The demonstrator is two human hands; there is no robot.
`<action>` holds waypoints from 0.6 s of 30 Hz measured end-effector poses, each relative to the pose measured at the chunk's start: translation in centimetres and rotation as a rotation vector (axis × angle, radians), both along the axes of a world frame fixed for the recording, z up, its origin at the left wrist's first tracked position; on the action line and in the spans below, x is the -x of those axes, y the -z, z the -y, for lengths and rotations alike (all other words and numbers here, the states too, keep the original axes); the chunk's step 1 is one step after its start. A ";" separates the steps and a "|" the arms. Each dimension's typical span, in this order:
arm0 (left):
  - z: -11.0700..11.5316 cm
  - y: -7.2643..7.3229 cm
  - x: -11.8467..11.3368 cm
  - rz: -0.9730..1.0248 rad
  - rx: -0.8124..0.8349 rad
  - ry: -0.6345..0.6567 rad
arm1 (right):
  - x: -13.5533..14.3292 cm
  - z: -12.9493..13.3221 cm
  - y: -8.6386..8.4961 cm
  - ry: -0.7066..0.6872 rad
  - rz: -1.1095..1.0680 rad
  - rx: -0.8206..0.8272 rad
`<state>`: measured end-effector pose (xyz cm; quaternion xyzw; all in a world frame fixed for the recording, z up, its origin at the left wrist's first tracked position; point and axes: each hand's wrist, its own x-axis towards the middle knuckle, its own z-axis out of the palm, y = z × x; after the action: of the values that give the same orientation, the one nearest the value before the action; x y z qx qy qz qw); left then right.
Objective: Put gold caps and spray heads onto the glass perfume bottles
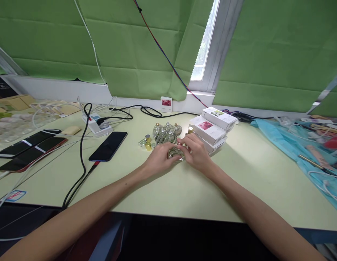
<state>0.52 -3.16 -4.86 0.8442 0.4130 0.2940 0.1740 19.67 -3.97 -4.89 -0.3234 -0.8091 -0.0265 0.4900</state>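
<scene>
My left hand (160,157) curls around the side of a clear, ribbed glass bottle (176,153) low on the table. From the other side, my right hand (197,154) meets it, thumb and fingers pinched together at the bottle's top. What lies between those right fingertips is hidden. A shiny gold cap (190,129) shows just behind the right knuckles; whether it is held I cannot tell. Several similar glass bottles (168,131) with small gold or silver necks stand close together beyond my hands. Left of them are a gold cap (148,143) and small clear pieces (142,143).
White boxes (209,132) with flower pictures are stacked right of my hands; another small box (166,104) stands at the wall. A phone (108,146), cables and a power strip (96,123) lie left. Blue plastic sheeting (282,141) holds clutter at right.
</scene>
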 end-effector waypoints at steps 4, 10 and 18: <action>0.0 -0.1 0.0 0.003 -0.001 -0.001 | 0.2 0.1 0.1 0.019 -0.023 -0.003; 0.1 -0.1 -0.1 0.004 -0.020 -0.015 | 0.5 0.1 0.2 0.098 -0.010 0.028; 0.1 -0.2 -0.2 0.028 -0.008 -0.013 | 0.7 0.2 0.4 0.131 -0.014 0.035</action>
<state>0.70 -3.24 -4.67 0.8380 0.4147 0.3087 0.1744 18.98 -4.18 -5.32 -0.3841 -0.7833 -0.0420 0.4870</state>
